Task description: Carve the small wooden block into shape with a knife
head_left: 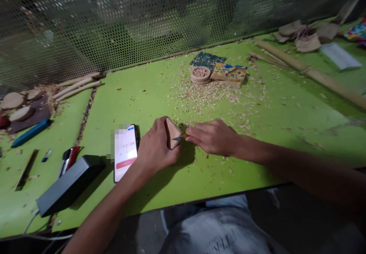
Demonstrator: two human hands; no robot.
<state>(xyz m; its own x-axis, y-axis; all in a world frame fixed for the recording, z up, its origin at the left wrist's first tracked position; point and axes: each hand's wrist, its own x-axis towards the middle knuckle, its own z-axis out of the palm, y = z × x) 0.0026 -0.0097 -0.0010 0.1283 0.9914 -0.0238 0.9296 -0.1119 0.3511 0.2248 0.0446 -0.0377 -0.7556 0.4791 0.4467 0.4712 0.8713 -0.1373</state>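
Observation:
My left hand [158,143] is closed around a pale wood block [172,131], steadying it just above the green table. My right hand [213,136] grips a carving knife [177,138] with a short pointed blade and a yellowish handle, mostly hidden by the fingers. The blade lies against the block's face, tip toward my left thumb. A phone [124,170] with a lit screen lies beside my left wrist.
Behind the hands, a round carved wood piece [200,74] and a painted wood block [229,73] sit among wood shavings [200,97]. A black box [70,185] with a cable, a red-handled tool [73,156] and a blue tool [31,133] lie left. A perforated screen [143,29] borders the back.

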